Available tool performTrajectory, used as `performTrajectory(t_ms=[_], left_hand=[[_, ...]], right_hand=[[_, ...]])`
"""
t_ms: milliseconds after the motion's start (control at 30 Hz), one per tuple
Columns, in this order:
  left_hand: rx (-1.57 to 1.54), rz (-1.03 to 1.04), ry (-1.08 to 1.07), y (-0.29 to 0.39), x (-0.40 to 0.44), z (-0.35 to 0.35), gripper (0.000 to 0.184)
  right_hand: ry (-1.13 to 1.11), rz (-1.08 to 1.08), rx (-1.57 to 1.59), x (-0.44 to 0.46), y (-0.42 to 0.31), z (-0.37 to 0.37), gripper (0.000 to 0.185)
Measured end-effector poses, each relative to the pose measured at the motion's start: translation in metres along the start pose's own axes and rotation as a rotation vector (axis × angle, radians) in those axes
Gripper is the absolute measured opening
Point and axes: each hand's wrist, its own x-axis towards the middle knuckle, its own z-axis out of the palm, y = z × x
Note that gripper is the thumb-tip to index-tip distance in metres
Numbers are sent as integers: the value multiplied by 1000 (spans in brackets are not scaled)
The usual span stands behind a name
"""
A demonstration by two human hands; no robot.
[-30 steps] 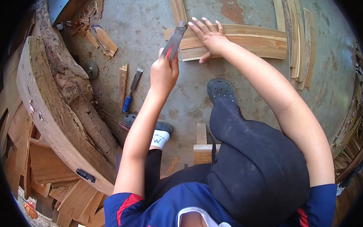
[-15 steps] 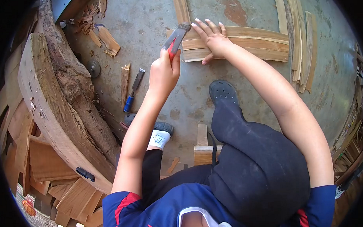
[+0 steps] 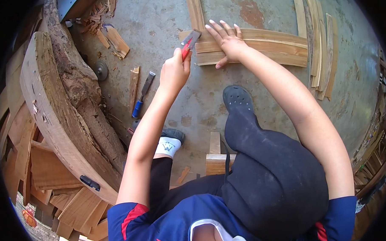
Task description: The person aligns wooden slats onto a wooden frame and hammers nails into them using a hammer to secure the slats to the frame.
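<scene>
My left hand [image 3: 174, 72] is wrapped around the red handle of a hammer [image 3: 191, 39]. Its grey metal head is over the left end of the wooden slats; whether it touches the wood I cannot tell. Several slats [image 3: 258, 45] lie side by side on the concrete floor. Across their left part, my right hand [image 3: 231, 46] lies flat with fingers spread and thumb out toward me. Another wooden strip [image 3: 194, 11] runs away from me from the slats' left end.
A blue-handled chisel [image 3: 144, 94] lies beside a wood splinter [image 3: 133, 90]. Long strips [image 3: 322, 52] are at the right. A thick log [image 3: 79, 86] and a curved timber [image 3: 57, 121] line the left. A wood block [image 3: 217, 162] sits near my legs.
The hammer head has shifted slightly and its angle has changed at the slats' left end. My right hand stays on the slats. The whole view has moved a little.
</scene>
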Motion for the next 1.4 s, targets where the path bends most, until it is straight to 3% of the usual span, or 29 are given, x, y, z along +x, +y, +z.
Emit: performTrajectory(t_ms=[200,267,333,533,667,733,767,833,867,933,1067,1133,1267,1333,1400], left_hand=[[-272,61,147,22,-9,-19,25],[1,-38,-37,1,-5,-1,25],[-132,18,61,-2,-6,-3,26],[-184,19,76,-1,-4,-27,26],[46,88,-45,-24,6,-42,29],[110,199,-52,-33,16,-50,32],[142,240,-90,-38,22,-55,33],[176,280,-135,-44,34,-66,34],[241,320,-220,-44,42,-70,33],[308,364,-312,-42,57,-77,32],[462,523,-472,-37,75,-89,43],[401,722,-593,-33,83,-95,46],[463,941,-645,-29,118,-88,49],[553,676,-548,-24,138,-76,51],[561,638,-439,-12,156,-83,52]], right_hand=[[-9,10,1,-1,2,3,138],[7,-3,3,0,0,2,138],[-39,15,3,0,0,-2,138],[7,-2,8,-2,2,2,141],[50,-11,16,-3,7,14,143],[305,-73,68,-5,11,26,120],[304,-73,74,-3,10,32,120],[499,-36,-29,1,8,41,80],[499,-33,-25,1,9,42,80],[624,-43,-4,-2,12,43,55],[620,27,12,-2,13,44,56],[614,26,11,0,13,44,55],[611,16,-7,-2,13,41,55],[600,19,-2,-2,13,41,55],[604,14,-7,1,14,39,54]])
